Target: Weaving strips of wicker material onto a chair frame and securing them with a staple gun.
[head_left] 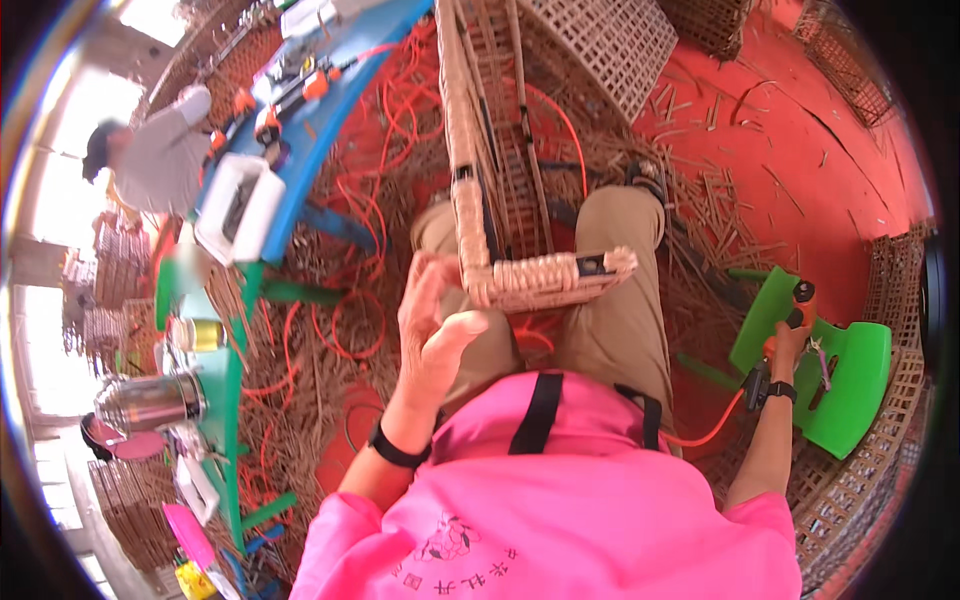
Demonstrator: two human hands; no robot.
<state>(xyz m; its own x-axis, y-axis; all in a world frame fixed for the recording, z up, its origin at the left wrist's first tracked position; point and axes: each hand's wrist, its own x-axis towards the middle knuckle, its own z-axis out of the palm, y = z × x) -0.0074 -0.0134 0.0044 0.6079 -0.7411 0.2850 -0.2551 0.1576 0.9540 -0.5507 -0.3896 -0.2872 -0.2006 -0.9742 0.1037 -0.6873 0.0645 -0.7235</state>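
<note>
A woven rattan frame (500, 180) stands tilted across my knees, its wrapped corner near my lap. My left hand (432, 320) grips that corner from the left, fingers bent around the wrapped edge. My right hand (788, 345) reaches out to the right and closes on an orange and black power tool (798, 305) that rests on a green plastic stool (850, 375). An orange hose (705, 432) runs from the tool toward my waist.
Cane offcuts and orange hoses (370, 200) litter the red floor. A blue and green workbench (300, 140) at the left holds tools, a white tub and a steel kettle (150, 400). Another person (150, 160) sits beyond it. Woven panels (600, 40) lie around.
</note>
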